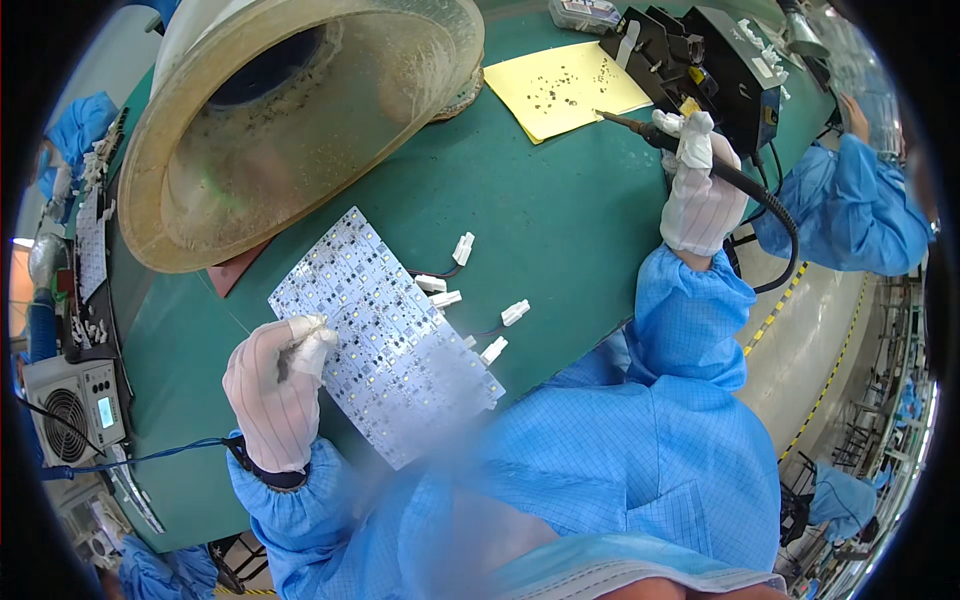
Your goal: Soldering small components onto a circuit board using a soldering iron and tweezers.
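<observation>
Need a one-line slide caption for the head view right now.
Gloved left hand steadies a white rectangular LED circuit board on the green mat; gloved right hand holds a black-handled soldering iron.

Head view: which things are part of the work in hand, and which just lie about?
In use: left hand, solder wire, LED panel, right hand, soldering iron, white connectors.
Lying about: yellow sponge, fume hood, grey box.

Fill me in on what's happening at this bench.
A person in a blue smock and white gloves sits at a green mat. The left hand pinches a thin solder wire at the edge of a white LED board with white plug connectors. The right hand holds a soldering iron over a yellow sponge, away from the board.
</observation>
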Demonstrator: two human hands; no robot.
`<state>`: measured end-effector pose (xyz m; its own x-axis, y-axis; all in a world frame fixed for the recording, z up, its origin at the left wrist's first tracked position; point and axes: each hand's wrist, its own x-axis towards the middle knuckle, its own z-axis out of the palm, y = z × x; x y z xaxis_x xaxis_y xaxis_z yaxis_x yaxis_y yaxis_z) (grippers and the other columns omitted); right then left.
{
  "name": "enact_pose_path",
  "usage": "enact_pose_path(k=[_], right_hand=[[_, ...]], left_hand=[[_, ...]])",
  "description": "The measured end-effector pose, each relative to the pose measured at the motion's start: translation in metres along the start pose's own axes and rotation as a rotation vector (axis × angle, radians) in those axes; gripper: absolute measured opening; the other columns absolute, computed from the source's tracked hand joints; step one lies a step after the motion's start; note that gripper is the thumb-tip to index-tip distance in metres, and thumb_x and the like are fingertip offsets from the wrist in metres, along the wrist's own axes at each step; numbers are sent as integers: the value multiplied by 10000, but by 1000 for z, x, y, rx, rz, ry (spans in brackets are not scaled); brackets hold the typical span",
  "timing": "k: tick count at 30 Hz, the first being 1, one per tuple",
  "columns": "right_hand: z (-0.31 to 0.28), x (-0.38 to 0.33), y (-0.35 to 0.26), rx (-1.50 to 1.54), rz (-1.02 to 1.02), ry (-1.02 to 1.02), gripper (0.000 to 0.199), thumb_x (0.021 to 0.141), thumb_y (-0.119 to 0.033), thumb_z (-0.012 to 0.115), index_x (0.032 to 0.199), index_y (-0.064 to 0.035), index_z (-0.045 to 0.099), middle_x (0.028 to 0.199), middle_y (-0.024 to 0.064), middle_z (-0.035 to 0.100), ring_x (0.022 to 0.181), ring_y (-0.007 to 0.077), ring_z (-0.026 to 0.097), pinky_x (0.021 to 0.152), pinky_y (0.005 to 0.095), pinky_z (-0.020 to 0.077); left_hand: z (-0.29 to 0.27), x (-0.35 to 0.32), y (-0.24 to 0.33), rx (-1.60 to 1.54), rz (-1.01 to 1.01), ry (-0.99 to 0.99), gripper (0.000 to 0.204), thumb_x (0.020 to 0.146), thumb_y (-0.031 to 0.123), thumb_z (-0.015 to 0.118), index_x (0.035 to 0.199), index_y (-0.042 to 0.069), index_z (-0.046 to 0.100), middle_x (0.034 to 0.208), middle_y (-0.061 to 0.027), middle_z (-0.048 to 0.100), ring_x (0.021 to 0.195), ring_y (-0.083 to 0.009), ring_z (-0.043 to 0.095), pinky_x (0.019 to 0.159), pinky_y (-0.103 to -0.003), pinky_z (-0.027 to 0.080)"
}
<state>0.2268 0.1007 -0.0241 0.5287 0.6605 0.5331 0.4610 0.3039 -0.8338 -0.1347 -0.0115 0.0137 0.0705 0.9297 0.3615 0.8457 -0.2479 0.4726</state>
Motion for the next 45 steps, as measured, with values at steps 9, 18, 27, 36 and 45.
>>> enact_pose_path(k=[9, 18, 27, 36, 45], right_hand=[[3, 0, 0, -4, -27, -8, 417, 923, -405, 660, 775, -18, 708, 553, 3, 538, 526, 81, 484, 505, 233, 351], [0, 3, -1, -7, -46, -23, 423, 919, -415, 665, 775, -20, 709, 565, 10, 546, 528, 89, 502, 511, 234, 373], [-9, -1, -2, 44, -45, 68, 529, 939, -471, 603, 778, 27, 682, 640, 48, 584, 559, 112, 523, 536, 249, 398], [-10, 1, -6, -121, -29, -12, 494, 917, -466, 643, 792, 9, 700, 569, 39, 570, 537, 109, 510, 531, 251, 392], [-11, 2, -2, -45, -44, -71, 429, 929, -421, 647, 794, -19, 715, 577, 24, 564, 536, 90, 490, 514, 244, 361]], left_hand=[[1, -2, 1, 1, -13, 5, 119, 780, 45, 718, 868, 6, 649, 757, -81, 634, 614, -162, 545, 579, -290, 434], [1, -1, 8, -18, -18, -6, 118, 773, 31, 717, 866, 6, 649, 753, -83, 638, 625, -165, 562, 581, -289, 442], [7, -4, 8, -333, -324, 125, 194, 877, 119, 659, 1020, -10, 634, 866, -64, 623, 736, -119, 565, 695, -273, 477], [2, -5, 12, -275, -319, 90, 176, 902, 158, 634, 960, -5, 601, 825, -47, 586, 723, -114, 538, 683, -266, 460], [6, -6, 14, -249, -295, 86, 152, 892, 132, 636, 956, -3, 608, 820, -47, 587, 693, -111, 533, 640, -253, 449]])
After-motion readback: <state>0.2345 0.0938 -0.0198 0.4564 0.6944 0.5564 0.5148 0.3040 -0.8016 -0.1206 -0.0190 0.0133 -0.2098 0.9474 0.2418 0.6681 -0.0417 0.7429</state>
